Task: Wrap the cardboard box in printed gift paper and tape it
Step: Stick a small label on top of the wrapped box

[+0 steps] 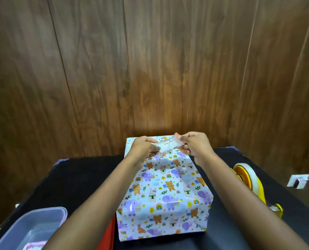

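Near left, closest to us: clear plastic tub (32, 230). Left hand (144, 147) and right hand (193, 143) each pinch one end of a small "Best Wishes" tag (169, 144), fingers curled, over the far end of the wrapped box (166, 188). Box sits mid-table, fully papered. Glossy print looks slippery and the box prob. light, so we'd grip it by the side edges. Tape dispenser (247, 179) stands just right of it.

Single head-worn wide-angle view, looking forward and down over a black table (74, 179) toward a wood-panel wall (150, 69), which fills the frame from 9 through 12 to 3 o'clock. Outstretched forearms enter at 6 o'clock. The left hand (143, 147) and right hand (195, 143) meet on a small card (169, 144) just below centre.
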### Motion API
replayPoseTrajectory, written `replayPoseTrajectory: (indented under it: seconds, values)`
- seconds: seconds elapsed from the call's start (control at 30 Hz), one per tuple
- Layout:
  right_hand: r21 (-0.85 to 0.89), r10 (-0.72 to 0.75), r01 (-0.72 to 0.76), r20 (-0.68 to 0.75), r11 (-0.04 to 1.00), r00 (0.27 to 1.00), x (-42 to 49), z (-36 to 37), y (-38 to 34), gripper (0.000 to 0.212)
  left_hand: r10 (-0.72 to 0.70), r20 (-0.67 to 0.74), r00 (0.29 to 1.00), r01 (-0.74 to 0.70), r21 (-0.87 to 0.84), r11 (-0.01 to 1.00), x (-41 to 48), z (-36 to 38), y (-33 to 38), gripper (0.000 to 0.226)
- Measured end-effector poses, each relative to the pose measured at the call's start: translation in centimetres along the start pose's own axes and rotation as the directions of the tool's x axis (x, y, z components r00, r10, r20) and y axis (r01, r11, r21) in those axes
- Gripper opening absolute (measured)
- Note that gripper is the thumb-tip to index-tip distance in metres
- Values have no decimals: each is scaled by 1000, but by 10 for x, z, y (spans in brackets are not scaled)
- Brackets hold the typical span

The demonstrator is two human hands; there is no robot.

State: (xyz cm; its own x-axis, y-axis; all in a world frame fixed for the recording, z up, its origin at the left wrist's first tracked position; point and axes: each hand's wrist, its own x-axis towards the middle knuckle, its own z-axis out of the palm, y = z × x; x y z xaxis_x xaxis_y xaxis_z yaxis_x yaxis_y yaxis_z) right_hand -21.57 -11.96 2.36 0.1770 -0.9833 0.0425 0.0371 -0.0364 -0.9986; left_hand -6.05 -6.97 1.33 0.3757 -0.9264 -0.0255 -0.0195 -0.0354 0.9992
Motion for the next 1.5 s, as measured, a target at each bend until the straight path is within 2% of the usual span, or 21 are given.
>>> replayPoseTrajectory:
  seconds: [0.17,0.23,0.37,0.43,0.5,0.6,0.73,0.8,0.87,0.9,0.97,1.0,1.03,1.1,1.23,1.3,1.4,1.5]
  values:
    - [-72,162,-170,-101,983,982,32,15,8,22,69,-140,988,-66,25,997,40,1,-2,25]
    - [-89,189,-199,-106,976,976,44,16,11,20,88,-139,986,-78,77,994,55,4,0,27]
    - [-212,128,-147,-100,966,987,67,19,16,26,112,-86,990,-85,268,960,80,10,1,28]
    - [-261,91,-119,-120,958,989,70,20,14,41,132,-109,985,-82,377,923,88,10,2,27]
    - [-289,43,-62,-71,955,997,69,22,12,50,159,-147,976,-76,452,889,92,11,4,24]
    - [-328,0,16,47,945,999,61,25,7,52,219,-126,968,-122,524,843,91,17,5,19]
    - [-283,101,-70,99,957,990,55,32,2,50,412,-24,911,-300,645,703,78,28,4,12]
    - [-262,147,-117,95,958,985,54,32,2,33,460,2,888,-354,641,681,74,32,5,14]
    - [-160,184,-168,91,973,979,55,30,1,9,456,-19,890,-353,604,714,72,32,8,19]
    - [-110,204,-194,83,975,975,56,26,2,6,447,-37,894,-349,570,744,72,31,10,21]
    - [-37,221,-218,92,975,971,57,20,3,10,426,-67,902,-342,490,802,72,27,11,24]
    - [-4,211,-212,115,977,971,58,17,5,5,421,-76,904,-341,464,818,73,26,12,24]
    - [23,197,-202,142,979,970,59,15,5,9,425,-77,902,-347,456,819,75,24,11,23]
    - [43,193,-204,184,978,964,61,13,5,31,445,-63,893,-369,462,806,77,23,9,20]
    - [-10,259,-263,217,965,941,62,19,0,41,520,-36,853,-456,432,778,77,27,5,19]
    - [-4,283,-289,221,957,933,61,22,1,31,545,-41,838,-485,403,776,78,31,2,19]
    - [60,290,-309,215,949,932,61,24,6,4,535,-122,836,-475,327,817,79,32,2,22]
    - [58,278,-291,170,955,945,62,21,8,11,445,-184,877,-412,191,891,82,29,4,25]
